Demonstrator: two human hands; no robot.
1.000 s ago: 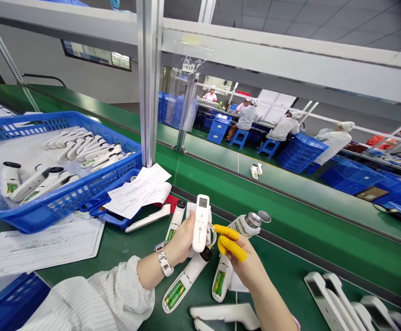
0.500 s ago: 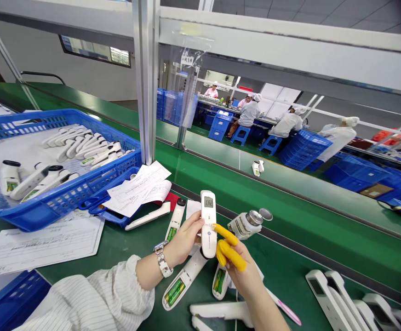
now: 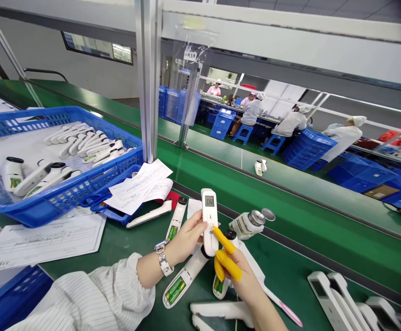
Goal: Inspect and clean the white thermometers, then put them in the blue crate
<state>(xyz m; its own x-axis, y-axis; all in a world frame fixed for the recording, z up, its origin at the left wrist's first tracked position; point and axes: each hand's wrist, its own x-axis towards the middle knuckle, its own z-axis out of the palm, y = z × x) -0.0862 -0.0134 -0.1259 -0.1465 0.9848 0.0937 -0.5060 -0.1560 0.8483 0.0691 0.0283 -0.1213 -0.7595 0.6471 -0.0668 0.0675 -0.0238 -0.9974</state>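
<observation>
My left hand [image 3: 189, 231], with a watch on its wrist, is closed around a white handheld infrared thermometer [image 3: 209, 236] held upright, its small screen lit with characters. Yellow finger cots cover several fingers of my right hand [image 3: 237, 269]. Its index fingertip touches the thermometer's front below the screen, while the other fingers are bent and apart from it. Below my hands lies a thermometer with its battery compartment uncovered [image 3: 183, 282], green batteries showing. Another one [image 3: 219, 287] is partly hidden behind my right hand.
A blue basket [image 3: 59, 204] of thermometers stands at left, near loose papers [image 3: 140, 186]. A jar with a metal lid [image 3: 247, 225] stands behind my right hand. A pink-and-white toothbrush-like handle [image 3: 283, 305] and a row of thermometers [image 3: 341, 299] lie at right. People sit beyond the conveyor.
My right hand has shifted slightly left, its index fingertip a little lower on the thermometer. A black thermometer head behind that hand has come into view. My left hand keeps its hold.
</observation>
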